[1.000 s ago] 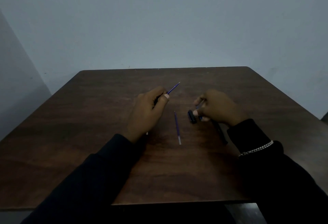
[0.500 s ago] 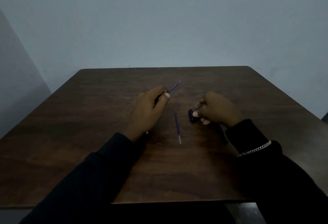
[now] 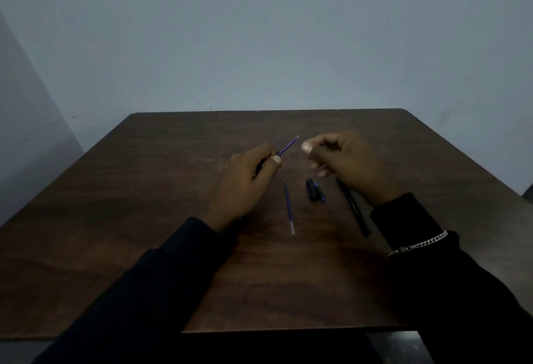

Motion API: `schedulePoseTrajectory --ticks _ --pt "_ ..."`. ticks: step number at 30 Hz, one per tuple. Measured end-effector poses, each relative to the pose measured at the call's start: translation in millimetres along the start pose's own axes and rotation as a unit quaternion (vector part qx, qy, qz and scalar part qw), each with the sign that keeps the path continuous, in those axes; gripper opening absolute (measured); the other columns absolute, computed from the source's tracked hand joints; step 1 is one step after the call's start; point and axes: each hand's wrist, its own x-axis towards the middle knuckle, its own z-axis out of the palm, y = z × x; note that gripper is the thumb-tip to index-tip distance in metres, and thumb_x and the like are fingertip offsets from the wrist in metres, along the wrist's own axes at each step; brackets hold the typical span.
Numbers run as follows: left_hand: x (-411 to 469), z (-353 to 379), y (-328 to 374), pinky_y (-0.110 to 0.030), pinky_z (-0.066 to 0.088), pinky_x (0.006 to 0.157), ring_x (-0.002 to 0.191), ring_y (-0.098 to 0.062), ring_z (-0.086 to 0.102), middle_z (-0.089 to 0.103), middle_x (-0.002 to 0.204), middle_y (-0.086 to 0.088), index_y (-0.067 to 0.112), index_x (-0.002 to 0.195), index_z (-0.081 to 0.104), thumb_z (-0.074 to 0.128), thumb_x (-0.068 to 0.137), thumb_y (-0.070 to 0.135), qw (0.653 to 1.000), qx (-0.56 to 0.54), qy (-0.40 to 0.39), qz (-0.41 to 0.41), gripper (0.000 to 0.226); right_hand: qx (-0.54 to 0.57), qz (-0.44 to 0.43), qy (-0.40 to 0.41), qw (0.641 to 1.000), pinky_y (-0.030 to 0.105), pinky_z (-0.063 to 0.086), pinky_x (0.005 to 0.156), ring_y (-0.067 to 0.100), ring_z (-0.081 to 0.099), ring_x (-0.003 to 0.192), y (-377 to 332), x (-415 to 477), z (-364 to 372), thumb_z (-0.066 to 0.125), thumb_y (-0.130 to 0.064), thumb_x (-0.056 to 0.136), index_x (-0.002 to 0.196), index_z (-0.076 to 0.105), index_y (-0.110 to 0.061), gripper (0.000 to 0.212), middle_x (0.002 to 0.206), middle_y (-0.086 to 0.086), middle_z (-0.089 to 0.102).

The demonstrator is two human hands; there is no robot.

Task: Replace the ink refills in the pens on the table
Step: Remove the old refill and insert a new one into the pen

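Here, looking down from my head, my left hand is closed around a dark pen barrel, thumb and fingers pinching it where a blue refill sticks out; the refill's long axis runs diagonally, its tip pointing up and to the right, away from me, toward my right hand. That right hand hovers above the worktop, fingers curled loosely with thumb near forefinger; I cannot tell whether anything small is pinched there. A second refill lies flat between my hands, its long axis nearly straight toward me, pale end nearest me. Just right of it rests a short black and blue pen piece, angled slightly. Further right, a black pen lies partly under my right wrist, slanting toward me and rightward. A chain bracelet sits over my right sleeve.
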Motion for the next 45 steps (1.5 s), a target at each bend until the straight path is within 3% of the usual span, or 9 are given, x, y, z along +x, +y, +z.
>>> schedulePoseTrajectory --ticks 5,10,15,23,28,32,36,40,45 --pt "-3 0 6 -0.044 0.045 0.058 0.060 -0.024 0.056 0.060 0.066 -0.011 0.011 0.087 0.063 0.050 0.105 0.027 1.000 -0.006 -0.023 0.019 0.027 0.122 -0.012 -0.080 0.989 0.025 0.059 0.064 0.019 0.073 0.077 2 -1 10 0.074 -0.010 0.091 0.104 0.075 -0.005 0.015 0.092 0.021 0.077" --pt "-2 2 9 -0.042 0.042 0.058 0.060 -0.021 0.054 0.058 0.067 -0.011 0.007 0.084 0.061 0.051 0.105 0.024 0.999 -0.021 -0.031 0.030 0.029 0.140 -0.028 -0.077 0.987 0.022 0.055 0.061 0.016 0.072 0.073 5 -2 16 0.073 -0.005 0.091 0.096 0.077 -0.010 0.008 0.079 0.011 0.077" --pt "-3 2 8 -0.041 0.043 0.058 0.061 -0.021 0.056 0.059 0.067 -0.006 0.014 0.086 0.063 0.052 0.108 0.021 0.999 -0.023 -0.039 0.031 0.026 0.148 -0.025 -0.069 0.986 0.025 0.055 0.061 0.017 0.071 0.076 2 -5 17 0.072 -0.009 0.093 0.093 0.076 -0.013 0.007 0.083 0.011 0.077" --pt "2 -4 1 -0.045 0.047 0.058 0.060 -0.023 0.058 0.061 0.066 -0.007 0.014 0.087 0.068 0.051 0.101 0.037 0.999 -0.021 -0.034 0.014 0.032 0.291 0.013 0.017 0.956 0.024 0.054 0.059 0.021 0.075 0.081 -7 0 14 0.057 -0.013 0.102 0.092 0.062 -0.011 0.012 0.095 0.012 0.079" --pt "8 -13 -10 -0.025 0.040 0.054 0.053 -0.006 0.052 0.058 0.054 0.010 0.017 0.073 0.071 0.049 0.097 0.026 0.994 -0.096 0.026 -0.045 0.034 0.324 0.009 0.089 0.942 0.024 0.056 0.059 0.023 0.076 0.077 -5 0 3 0.054 -0.015 0.104 0.098 0.061 -0.011 0.009 0.094 0.015 0.078" --pt "14 -26 -24 -0.016 0.034 0.049 0.049 -0.004 0.047 0.054 0.053 0.005 0.008 0.073 0.070 0.043 0.098 0.019 0.981 -0.153 0.089 -0.079 0.039 0.262 0.013 0.085 0.961 0.023 0.053 0.051 0.017 0.071 0.061 -2 2 7 0.059 -0.009 0.101 0.102 0.064 -0.008 0.006 0.081 0.010 0.077" --pt "16 -32 -35 -0.020 0.032 0.047 0.046 -0.003 0.043 0.052 0.054 -0.002 0.009 0.073 0.068 0.042 0.098 0.019 0.974 -0.154 0.133 -0.099 0.038 0.171 0.068 -0.001 0.983 0.022 0.054 0.047 0.016 0.068 0.052 -5 4 24 0.065 -0.001 0.093 0.108 0.065 0.000 0.014 0.075 0.012 0.076" --pt "19 -34 -45 -0.023 0.033 0.050 0.049 -0.004 0.046 0.054 0.057 -0.002 0.007 0.076 0.069 0.040 0.099 0.020 0.973 -0.131 0.152 -0.114 0.040 0.027 0.090 -0.089 0.992 0.024 0.060 0.054 0.017 0.069 0.053 -29 9 43 0.071 0.005 0.088 0.103 0.067 0.006 0.015 0.088 0.023 0.076" --pt "17 -35 -45 -0.026 0.034 0.051 0.051 -0.007 0.046 0.054 0.058 -0.004 0.005 0.075 0.068 0.039 0.100 0.019 0.972 -0.135 0.162 -0.106 0.040 -0.174 0.108 -0.159 0.966 0.030 0.064 0.065 0.014 0.073 0.058 -44 32 82 0.074 -0.003 0.089 0.089 0.069 -0.001 0.006 0.084 0.016 0.077"
